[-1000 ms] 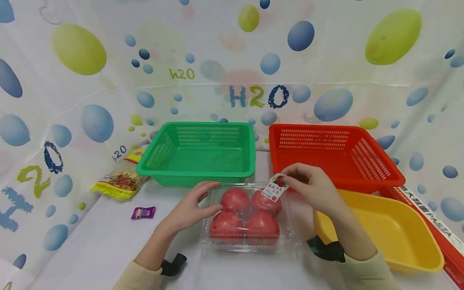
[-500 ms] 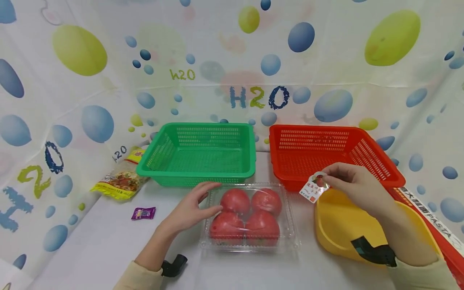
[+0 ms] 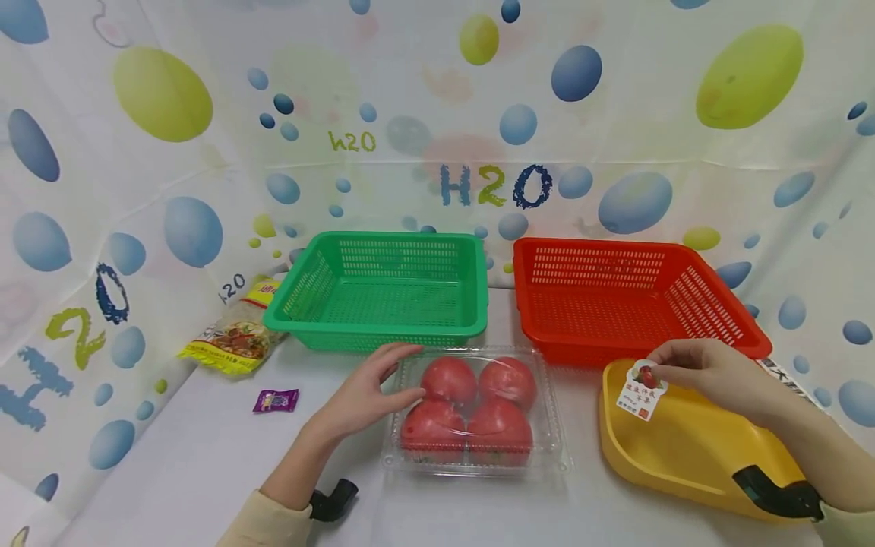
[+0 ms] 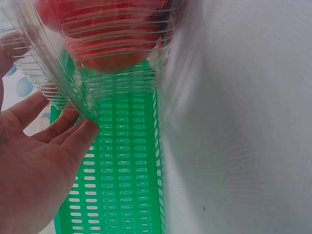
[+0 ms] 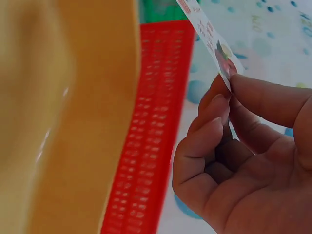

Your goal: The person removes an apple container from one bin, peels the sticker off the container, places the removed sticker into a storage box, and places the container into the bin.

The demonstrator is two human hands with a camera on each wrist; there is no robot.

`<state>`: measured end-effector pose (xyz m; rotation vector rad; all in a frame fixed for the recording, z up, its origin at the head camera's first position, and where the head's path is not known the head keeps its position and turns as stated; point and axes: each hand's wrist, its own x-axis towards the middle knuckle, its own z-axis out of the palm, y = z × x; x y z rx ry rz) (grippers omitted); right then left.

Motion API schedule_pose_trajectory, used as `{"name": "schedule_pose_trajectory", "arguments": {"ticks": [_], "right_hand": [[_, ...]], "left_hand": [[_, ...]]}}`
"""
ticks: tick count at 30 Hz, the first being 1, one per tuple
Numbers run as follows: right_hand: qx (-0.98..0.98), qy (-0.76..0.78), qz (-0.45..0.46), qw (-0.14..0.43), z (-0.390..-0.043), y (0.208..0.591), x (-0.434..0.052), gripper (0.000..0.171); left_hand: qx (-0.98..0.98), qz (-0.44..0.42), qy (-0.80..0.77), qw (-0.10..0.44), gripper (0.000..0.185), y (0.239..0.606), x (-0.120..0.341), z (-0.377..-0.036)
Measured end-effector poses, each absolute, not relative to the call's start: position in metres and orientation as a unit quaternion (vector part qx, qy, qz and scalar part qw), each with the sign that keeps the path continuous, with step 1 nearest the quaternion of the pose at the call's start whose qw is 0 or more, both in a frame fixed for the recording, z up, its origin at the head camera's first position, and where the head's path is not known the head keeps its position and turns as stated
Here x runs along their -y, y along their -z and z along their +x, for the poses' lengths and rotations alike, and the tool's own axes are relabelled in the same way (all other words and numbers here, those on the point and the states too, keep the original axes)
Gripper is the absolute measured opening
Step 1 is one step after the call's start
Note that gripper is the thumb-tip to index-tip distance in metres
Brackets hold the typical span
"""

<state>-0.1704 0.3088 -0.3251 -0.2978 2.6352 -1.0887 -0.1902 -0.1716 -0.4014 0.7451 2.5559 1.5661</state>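
Note:
A clear plastic clamshell box (image 3: 478, 463) of several round red fruits (image 3: 501, 429) sits on the table, lid down. My left hand (image 3: 358, 403) rests at its left side, with thumb and fingers extended and spread. In the left wrist view, the fingertips (image 4: 89, 127) touch the rim of the box. My right hand (image 3: 714, 380) pinches a small white label (image 3: 641, 391) between thumb and fingertips. The label carries a red fruit picture and printed characters. It hangs over the left end of the yellow tray (image 3: 690, 486), apart from the box.
A green basket (image 3: 383, 338) stands behind the box, and a red basket (image 3: 622, 353) stands behind the yellow tray. At left lie a yellow-and-clear food bag (image 3: 235, 342) and a small purple packet (image 3: 276, 400). A patterned cloth hangs at the back.
My right hand has carried the label from above the box's lid rightward to over the yellow tray. My left hand has stayed at the box's left side.

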Motion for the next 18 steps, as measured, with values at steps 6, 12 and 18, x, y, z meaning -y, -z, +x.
{"name": "schedule_pose_trajectory", "arguments": {"ticks": [6, 12, 18], "right_hand": [[-0.907, 0.346, -0.146, 0.188, -0.178, 0.343, -0.324, 0.016], [-0.913, 0.294, -0.175, 0.224, -0.186, 0.364, -0.328, 0.015], [-0.918, 0.261, -0.178, 0.241, -0.186, 0.368, -0.329, 0.015]], "left_hand": [[-0.832, 0.236, -0.501, 0.026, 0.062, 0.4, 0.172, -0.189], [-0.833, 0.232, -0.501, 0.026, 0.062, 0.4, 0.173, -0.189], [-0.83, 0.236, -0.504, 0.033, 0.058, 0.4, 0.172, -0.189]]}}
